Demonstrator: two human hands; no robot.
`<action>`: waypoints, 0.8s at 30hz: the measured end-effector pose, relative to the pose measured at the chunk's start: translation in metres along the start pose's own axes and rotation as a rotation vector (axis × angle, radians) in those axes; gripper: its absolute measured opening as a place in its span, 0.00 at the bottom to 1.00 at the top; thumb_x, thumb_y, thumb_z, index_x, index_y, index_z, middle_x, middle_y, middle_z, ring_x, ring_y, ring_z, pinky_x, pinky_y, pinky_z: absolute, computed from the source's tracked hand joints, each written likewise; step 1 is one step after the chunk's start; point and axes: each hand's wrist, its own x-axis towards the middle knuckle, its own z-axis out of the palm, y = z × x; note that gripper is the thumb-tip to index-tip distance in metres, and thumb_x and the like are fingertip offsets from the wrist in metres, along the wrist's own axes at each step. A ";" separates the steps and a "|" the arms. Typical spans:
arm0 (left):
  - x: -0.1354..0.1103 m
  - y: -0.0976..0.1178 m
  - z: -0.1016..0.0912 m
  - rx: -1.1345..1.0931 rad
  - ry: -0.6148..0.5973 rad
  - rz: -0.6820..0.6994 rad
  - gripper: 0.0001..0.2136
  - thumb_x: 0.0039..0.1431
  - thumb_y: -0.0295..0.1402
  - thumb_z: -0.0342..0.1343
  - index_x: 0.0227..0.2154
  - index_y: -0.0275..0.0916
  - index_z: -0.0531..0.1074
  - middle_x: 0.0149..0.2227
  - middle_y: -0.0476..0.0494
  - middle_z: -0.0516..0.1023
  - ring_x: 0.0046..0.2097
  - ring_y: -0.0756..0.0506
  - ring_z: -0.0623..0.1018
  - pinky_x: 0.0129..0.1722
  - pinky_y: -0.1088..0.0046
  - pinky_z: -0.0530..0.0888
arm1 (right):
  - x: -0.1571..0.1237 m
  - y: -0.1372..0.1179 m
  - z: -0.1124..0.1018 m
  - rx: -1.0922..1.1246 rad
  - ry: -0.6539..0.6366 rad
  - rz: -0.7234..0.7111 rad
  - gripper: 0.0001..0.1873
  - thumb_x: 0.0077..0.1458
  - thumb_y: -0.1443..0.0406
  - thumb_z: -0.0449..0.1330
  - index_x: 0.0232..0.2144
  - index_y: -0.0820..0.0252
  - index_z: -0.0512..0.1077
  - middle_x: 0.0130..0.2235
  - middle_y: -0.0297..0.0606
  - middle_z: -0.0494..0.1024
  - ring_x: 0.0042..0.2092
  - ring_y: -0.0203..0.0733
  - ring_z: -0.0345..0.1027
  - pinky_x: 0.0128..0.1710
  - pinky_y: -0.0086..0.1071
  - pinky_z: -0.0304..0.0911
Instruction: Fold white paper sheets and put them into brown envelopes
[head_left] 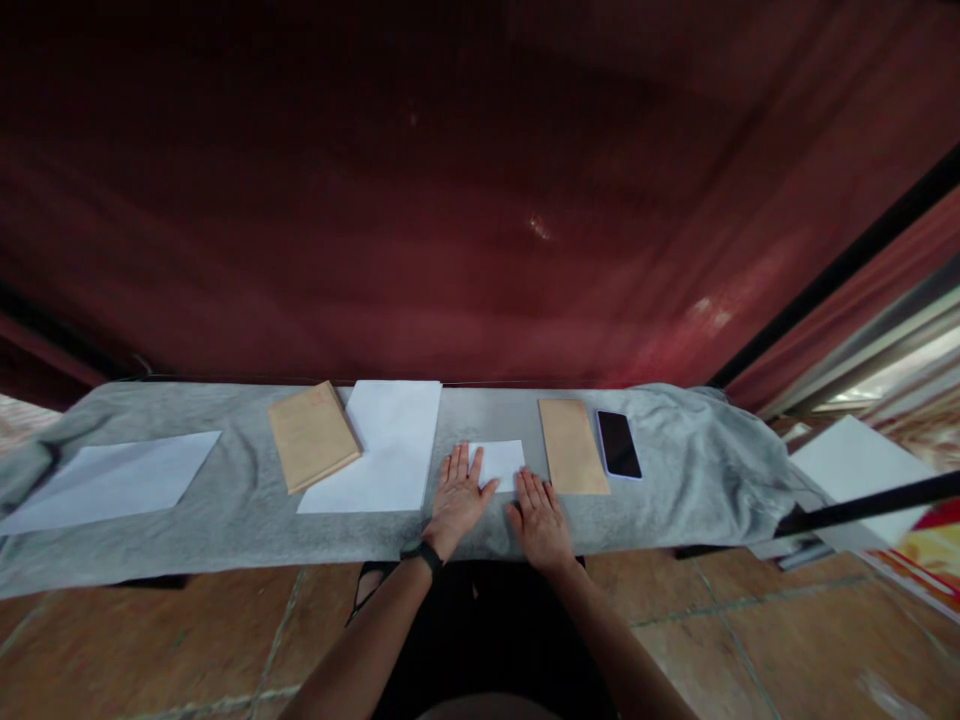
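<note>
Gray-draped bench stands before a red curtain. Small paper lies flat between the hands. Left hand: open, palm down, over the paper's left edge. Right hand: open, palm down, fingertips at its near right corner. Left: white sheets, overlapped by a brown packet. Right: brown envelope, then phone.

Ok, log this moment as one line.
left hand: flat, left edge of small white paper | right hand: flat, its right edge | further right: brown paper, phone
</note>
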 end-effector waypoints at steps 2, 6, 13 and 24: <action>-0.002 -0.002 -0.001 0.015 0.000 -0.025 0.33 0.68 0.50 0.40 0.68 0.34 0.54 0.71 0.33 0.53 0.72 0.37 0.52 0.68 0.55 0.53 | -0.004 0.000 -0.002 0.006 -0.001 -0.005 0.29 0.70 0.58 0.46 0.66 0.67 0.58 0.67 0.47 0.62 0.66 0.48 0.57 0.67 0.44 0.49; -0.006 -0.006 -0.006 0.052 -0.013 -0.101 0.31 0.70 0.44 0.37 0.67 0.27 0.55 0.70 0.30 0.55 0.71 0.37 0.54 0.69 0.55 0.53 | -0.006 -0.002 -0.005 0.018 -0.005 0.008 0.28 0.70 0.58 0.46 0.66 0.67 0.60 0.66 0.47 0.63 0.66 0.49 0.58 0.67 0.44 0.48; -0.004 0.039 -0.005 -0.057 0.004 0.124 0.26 0.71 0.37 0.35 0.68 0.33 0.55 0.71 0.40 0.55 0.72 0.43 0.52 0.70 0.59 0.52 | -0.007 -0.001 -0.004 0.031 -0.044 0.015 0.28 0.68 0.60 0.47 0.65 0.68 0.61 0.66 0.47 0.62 0.67 0.49 0.56 0.67 0.45 0.47; 0.022 0.047 0.011 -0.108 -0.057 0.133 0.29 0.71 0.43 0.35 0.68 0.32 0.54 0.71 0.38 0.54 0.72 0.43 0.51 0.70 0.57 0.52 | -0.006 -0.001 -0.001 0.046 0.020 0.004 0.28 0.67 0.61 0.47 0.65 0.67 0.62 0.64 0.49 0.68 0.65 0.50 0.60 0.67 0.45 0.49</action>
